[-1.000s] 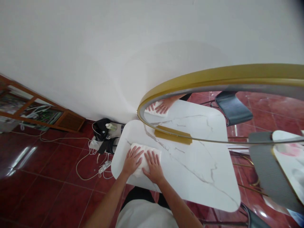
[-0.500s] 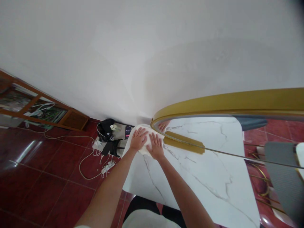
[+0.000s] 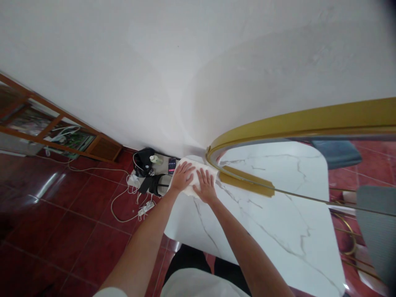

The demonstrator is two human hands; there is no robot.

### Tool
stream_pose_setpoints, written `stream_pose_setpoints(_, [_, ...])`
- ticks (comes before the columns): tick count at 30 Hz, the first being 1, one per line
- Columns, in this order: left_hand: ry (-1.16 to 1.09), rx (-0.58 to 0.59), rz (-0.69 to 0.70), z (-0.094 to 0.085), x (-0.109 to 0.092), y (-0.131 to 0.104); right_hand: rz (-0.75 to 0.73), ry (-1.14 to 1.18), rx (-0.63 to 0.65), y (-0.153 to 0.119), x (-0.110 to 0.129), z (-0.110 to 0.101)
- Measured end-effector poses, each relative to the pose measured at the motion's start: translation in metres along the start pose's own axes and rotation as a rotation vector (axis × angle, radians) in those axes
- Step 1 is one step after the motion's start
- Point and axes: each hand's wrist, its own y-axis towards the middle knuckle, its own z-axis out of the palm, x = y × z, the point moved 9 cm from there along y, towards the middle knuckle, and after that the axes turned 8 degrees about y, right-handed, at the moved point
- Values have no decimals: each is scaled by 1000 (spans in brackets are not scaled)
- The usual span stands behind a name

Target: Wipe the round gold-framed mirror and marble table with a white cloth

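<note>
A white cloth [image 3: 194, 190] lies spread on the far left corner of the white marbled tabletop [image 3: 247, 239]. My left hand [image 3: 182, 176] rests flat on the cloth's left part, fingers apart. On its right part lies my right hand [image 3: 205, 185], also flat with fingers spread, close to the left end of the gold-framed mirror [image 3: 262, 132]. The mirror's gold base [image 3: 247, 181] stands on the tabletop to the right of the cloth.
Beyond the table's left edge are a black bag [image 3: 142, 162], a small bottle [image 3: 156, 159], a phone [image 3: 172, 165] and a power strip [image 3: 146, 208] with cables. A wooden cabinet [image 3: 107, 148] stands along the wall. Grey chair [image 3: 374, 222] at right.
The view has shifted, so the table and mirror appear farther right. Both hands remain flat on the cloth, and more of the cloth shows around them.
</note>
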Motion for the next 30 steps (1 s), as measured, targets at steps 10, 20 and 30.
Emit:
stream_pose_setpoints(10, [59, -52, -114, -25, 20, -116, -200, 82, 39, -59, 77, 23])
stream_pose_setpoints(20, [134, -101, -217, -23, -10, -199, -306, 191, 106, -129, 92, 31])
stream_pose_setpoints(30, [127, -73, -242, 13, -95, -223, -305, 196, 162, -198, 34, 7])
